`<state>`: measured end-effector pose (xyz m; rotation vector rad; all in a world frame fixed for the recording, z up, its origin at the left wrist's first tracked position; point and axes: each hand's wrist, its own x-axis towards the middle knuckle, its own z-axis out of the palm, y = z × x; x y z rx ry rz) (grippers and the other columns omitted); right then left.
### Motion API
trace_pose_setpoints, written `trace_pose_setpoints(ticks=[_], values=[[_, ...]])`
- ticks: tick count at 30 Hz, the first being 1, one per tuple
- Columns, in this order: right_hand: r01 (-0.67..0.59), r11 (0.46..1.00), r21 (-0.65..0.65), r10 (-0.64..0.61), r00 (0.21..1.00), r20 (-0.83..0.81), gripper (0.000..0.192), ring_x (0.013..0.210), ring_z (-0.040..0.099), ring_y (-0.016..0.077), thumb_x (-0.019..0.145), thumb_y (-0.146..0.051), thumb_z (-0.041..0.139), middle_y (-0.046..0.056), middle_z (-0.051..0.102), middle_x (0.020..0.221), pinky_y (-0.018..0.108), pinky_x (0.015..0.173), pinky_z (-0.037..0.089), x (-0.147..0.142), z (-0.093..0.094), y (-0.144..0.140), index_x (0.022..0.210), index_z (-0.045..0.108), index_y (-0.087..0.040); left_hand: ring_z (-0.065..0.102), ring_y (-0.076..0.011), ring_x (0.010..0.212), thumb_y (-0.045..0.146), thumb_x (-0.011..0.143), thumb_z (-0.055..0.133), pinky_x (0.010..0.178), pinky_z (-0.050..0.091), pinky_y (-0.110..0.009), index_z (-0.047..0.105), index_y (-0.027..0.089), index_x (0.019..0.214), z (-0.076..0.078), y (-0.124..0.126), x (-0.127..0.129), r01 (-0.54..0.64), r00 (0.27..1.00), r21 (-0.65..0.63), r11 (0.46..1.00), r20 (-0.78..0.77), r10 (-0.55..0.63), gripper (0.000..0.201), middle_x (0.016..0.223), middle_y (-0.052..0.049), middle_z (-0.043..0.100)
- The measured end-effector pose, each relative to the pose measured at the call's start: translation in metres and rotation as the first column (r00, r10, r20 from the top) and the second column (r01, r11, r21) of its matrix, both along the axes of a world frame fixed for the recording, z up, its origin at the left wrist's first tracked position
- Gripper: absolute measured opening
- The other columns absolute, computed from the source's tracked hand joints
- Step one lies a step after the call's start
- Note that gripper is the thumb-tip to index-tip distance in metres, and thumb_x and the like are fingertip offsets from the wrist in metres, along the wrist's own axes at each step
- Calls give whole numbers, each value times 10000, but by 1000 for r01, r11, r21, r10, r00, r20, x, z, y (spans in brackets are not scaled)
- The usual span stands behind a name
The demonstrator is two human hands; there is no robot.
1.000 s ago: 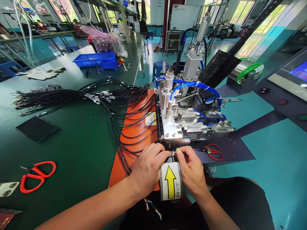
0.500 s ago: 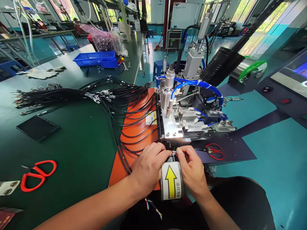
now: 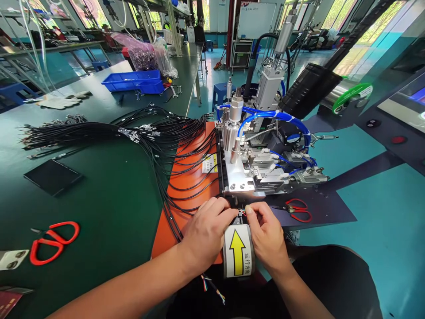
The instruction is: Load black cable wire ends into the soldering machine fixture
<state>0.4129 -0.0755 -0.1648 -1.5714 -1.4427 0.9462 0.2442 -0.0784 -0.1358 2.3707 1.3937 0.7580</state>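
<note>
At the machine's near end, my left hand [image 3: 208, 226] is closed, its thumb and forefinger at thin coloured wires [image 3: 241, 211]. From the other side my right hand [image 3: 267, 230] pinches the same wires between thumb and finger. A round cover with a yellow arrow label [image 3: 238, 250] sits between my wrists, just below the wire ends. Black cables [image 3: 189, 190] run under my left hand across the orange plate [image 3: 195, 175]. Stripped cable ends [image 3: 214, 288] with coloured cores hang below my left wrist. My fingers hide most of the wires they grip.
Ahead stands the metal machine [image 3: 262, 150] with blue air hoses. Red-handled scissors [image 3: 56, 243] lie on the green bench at left, and small red snips [image 3: 297, 210] rest right of my hand. A cable bundle [image 3: 76, 133], blue tray [image 3: 133, 82] and solder spool [image 3: 352, 95] are farther off.
Both hands hold nearly the same pose at the wires. The whole view has shifted very slightly.
</note>
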Motion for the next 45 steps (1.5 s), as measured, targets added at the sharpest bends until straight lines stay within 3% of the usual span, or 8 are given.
trace_pose_setpoints(ticks=[14,45], values=[[-44,994,104,38,997,62,275,735,533,150,996,-398,471,5,566,817,271,685,410,1,2,4,844,581,-197,501,-205,874,57,902,524,770,455,-334,659,199,1039,-1,0,-1,-2,1000,18,1000,-21,2,239,963,-50,575],[-10,996,84,0,993,121,308,701,551,152,989,-418,459,6,594,771,274,669,421,1,1,3,812,590,-202,493,-200,847,65,898,516,757,447,-334,656,195,1012,2,1,0,-4,1000,5,1000,-28,4,224,930,-46,568]])
